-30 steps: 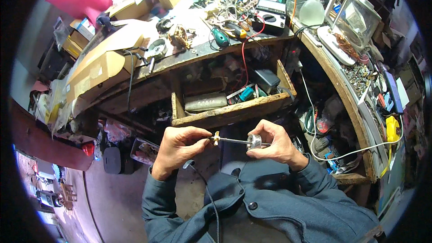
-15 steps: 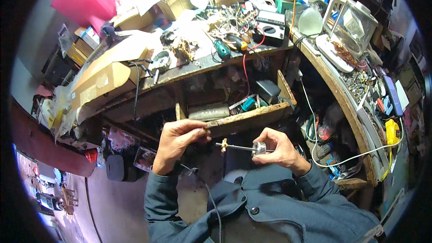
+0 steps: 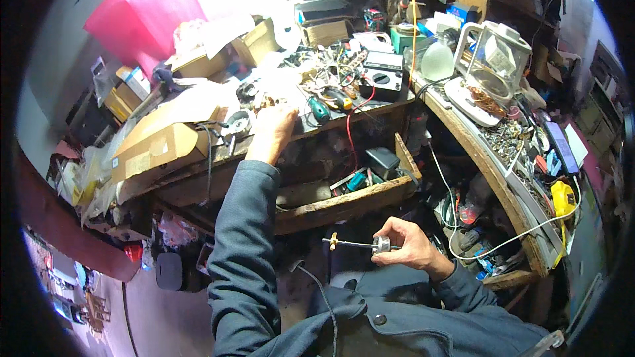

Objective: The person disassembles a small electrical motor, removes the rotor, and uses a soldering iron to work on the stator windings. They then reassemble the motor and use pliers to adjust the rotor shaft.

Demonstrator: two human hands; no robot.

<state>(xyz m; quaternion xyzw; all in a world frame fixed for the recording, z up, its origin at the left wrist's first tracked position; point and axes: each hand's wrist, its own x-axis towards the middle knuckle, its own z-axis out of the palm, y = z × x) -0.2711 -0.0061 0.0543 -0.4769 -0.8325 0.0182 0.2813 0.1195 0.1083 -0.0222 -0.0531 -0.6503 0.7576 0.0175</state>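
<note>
Pinched in my right hand (image 3: 415, 251) is what looks like a small motor rotor (image 3: 381, 245), a silver ring-shaped body on a thin steel shaft. The shaft points left above my lap, with a small brass-coloured piece (image 3: 333, 241) near its far end. My left hand (image 3: 272, 131) is stretched forward to the workbench, over its front edge. Close by its fingers lies a copper-coloured part (image 3: 267, 101), and a round grey metal part (image 3: 237, 123) lies just to the left. Glare and the back of the hand hide the left fingertips, so whether they hold anything does not show.
A green-handled screwdriver (image 3: 319, 111) and a multimeter (image 3: 383, 76) lie right of my left hand. Below the bench an open wooden drawer (image 3: 344, 203) juts toward me. A cardboard box (image 3: 159, 150) sits at left; a white cable (image 3: 489, 251) hangs at right.
My left hand has moved from near the shaft's end forward and up onto the bench. My right hand keeps hold of the rotor, now slightly lower in the picture.
</note>
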